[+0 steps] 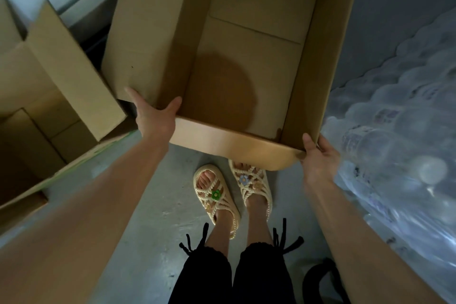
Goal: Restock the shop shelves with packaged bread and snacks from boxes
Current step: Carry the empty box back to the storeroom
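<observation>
A grey concrete floor (153, 205) is being looked down on, with a pale wall running along the far left and a darker grey wall (394, 7) at the far right. One open cardboard box (153, 20) is being held at the middle of the scene, above the floor, its near flap hanging over the toes of the two cream rope sandals (214, 192). Its near-left corner is being clasped by the left grip (154, 118), thumb inside the wall and fingers outside. Its near-right corner is being pinched by the right grip (318, 158), thumb on the inner face. A dark round stain is being shown on the box's bottom.

Only a narrow strip of floor is being left open. It is being hemmed on the left by open cartons (61, 57) on the floor, one upright flap of which is just beside the held box. How many cartons are there cannot be told. On the right it is being hemmed by a blurred stack of shrink-wrapped bottles (394, 143), too many to count. One black strap (318, 279) is being seen at the near right.
</observation>
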Tool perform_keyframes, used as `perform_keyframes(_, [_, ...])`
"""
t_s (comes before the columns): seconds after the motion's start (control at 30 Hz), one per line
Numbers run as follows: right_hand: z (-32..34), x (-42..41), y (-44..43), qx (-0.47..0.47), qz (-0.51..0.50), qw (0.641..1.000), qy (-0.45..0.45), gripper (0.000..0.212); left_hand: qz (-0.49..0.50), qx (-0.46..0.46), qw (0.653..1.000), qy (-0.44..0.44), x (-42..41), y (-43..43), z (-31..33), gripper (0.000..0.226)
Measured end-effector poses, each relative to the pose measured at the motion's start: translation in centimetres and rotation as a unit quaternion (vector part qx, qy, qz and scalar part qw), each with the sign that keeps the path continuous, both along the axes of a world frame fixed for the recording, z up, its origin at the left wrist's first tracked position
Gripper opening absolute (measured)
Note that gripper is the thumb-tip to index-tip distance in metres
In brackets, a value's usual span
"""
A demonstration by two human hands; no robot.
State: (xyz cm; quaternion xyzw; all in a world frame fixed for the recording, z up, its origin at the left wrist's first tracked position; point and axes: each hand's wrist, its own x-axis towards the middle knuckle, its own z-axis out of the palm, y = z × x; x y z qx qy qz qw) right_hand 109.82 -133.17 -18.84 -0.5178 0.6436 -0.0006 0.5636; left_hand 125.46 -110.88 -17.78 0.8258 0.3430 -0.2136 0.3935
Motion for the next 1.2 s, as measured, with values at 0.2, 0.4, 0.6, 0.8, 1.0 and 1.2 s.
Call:
perform_keyframes(0.2, [5.2, 0.2, -0.4, 0.009, -0.022, 0.999, -0.031, 0.032, 0.013, -0.029, 0.999, 0.021, -0.3, 0.6, 3.5, 0.082])
perform_keyframes(0.4, [9.8, 0.1, -0.2, 0.007, -0.031, 0.998, -0.045, 0.035, 0.024, -0.067, 0.997, 0.041, -1.1, 1.2, 8.0, 0.062])
perform_keyframes(0.6, [13.6, -0.3, 0.5, 0.015, -0.026, 0.999, -0.046, 0.036, 0.041, -0.118, 0.991, 0.056, -2.1, 3.1, 11.8, 0.062])
perform_keyframes(0.8, [17.3, -0.8, 1.5, 0.007, -0.030, 0.998, -0.047, 0.037, 0.055, -0.147, 0.986, 0.054, -2.6, 4.6, 16.0, 0.067])
perform_keyframes(1.0, [21.9, -1.3, 2.3, 0.009, -0.030, 0.998, -0.060, 0.034, 0.041, -0.159, 0.985, 0.052, -2.5, 5.7, 20.4, 0.067])
perform_keyframes(1.2, [26.8, -2.0, 2.6, -0.033, 0.011, 0.998, -0.059, 0.035, 0.047, -0.172, 0.983, 0.047, -3.9, 6.2, 25.9, 0.065])
